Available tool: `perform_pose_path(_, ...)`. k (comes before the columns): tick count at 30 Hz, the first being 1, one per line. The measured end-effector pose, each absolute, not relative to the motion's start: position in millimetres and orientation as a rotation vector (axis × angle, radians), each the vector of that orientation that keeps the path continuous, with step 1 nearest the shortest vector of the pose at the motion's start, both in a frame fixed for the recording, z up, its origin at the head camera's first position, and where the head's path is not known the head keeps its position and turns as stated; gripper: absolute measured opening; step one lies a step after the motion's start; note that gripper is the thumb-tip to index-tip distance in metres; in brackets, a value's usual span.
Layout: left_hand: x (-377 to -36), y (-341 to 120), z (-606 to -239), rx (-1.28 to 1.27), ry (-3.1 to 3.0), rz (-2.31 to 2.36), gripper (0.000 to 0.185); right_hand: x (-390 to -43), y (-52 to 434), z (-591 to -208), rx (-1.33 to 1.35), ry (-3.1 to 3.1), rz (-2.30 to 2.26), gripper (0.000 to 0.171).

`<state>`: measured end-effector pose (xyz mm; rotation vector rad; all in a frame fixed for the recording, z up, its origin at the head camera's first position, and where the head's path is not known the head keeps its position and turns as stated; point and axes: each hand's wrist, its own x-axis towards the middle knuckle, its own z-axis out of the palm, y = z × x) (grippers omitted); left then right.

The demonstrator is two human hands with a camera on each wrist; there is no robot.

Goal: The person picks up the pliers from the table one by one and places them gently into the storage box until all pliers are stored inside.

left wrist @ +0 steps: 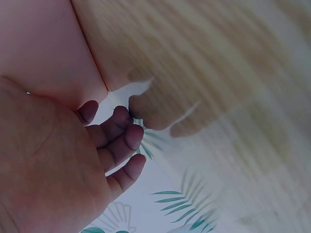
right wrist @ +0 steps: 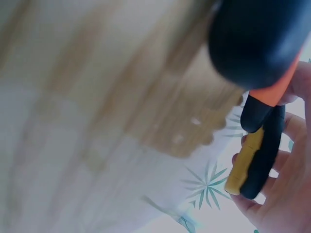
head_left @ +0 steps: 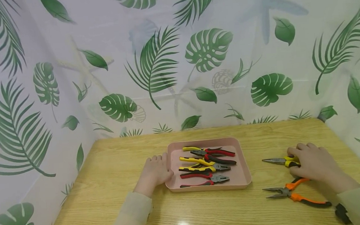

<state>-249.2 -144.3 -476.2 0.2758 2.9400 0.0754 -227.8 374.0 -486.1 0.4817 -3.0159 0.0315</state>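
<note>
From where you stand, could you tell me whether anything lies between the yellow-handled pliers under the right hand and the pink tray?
Nothing visible does. The right hand grips the yellow-handled pliers, and only bare table lies between them and the pink tray. The orange-handled pliers lie nearer the person, off that line.

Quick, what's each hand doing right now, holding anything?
Left hand: open, resting against the pink tray, holding nothing.
Right hand: gripping the yellow-handled needle-nose pliers.
</note>
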Motion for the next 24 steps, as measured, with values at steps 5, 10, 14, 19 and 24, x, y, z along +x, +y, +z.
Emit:
perform_pose_path(5, -247.7, -143.7, -475.2, 0.280, 2.940, 0.076, 0.068, -227.4, 374.8, -488.3, 0.465, -2.990, 0.030, 0.044)
perform_pose_path(10, -248.1, -144.2, -477.0, 0.306, 2.962, 0.069, 0.062, -225.7, 374.5, -486.9, 0.468, -2.937, 0.024, 0.040)
perform_pose_path(14, -248.6, -144.7, -478.3, 0.319, 2.977, 0.073, 0.057, -224.9, 373.9, -485.8, 0.483, -2.903, 0.017, 0.038)
perform_pose_path(19, -248.6, -144.8, -478.4, 0.317, 2.977, 0.080, 0.057, -224.0, 373.5, -485.3, 0.496, -2.886, 0.023, 0.035)
perform_pose_path(24, -248.9, -145.0, -478.4, 0.321, 2.976, 0.068, 0.056, -224.4, 372.1, -483.1, 0.499, -2.893, 0.045, 0.033)
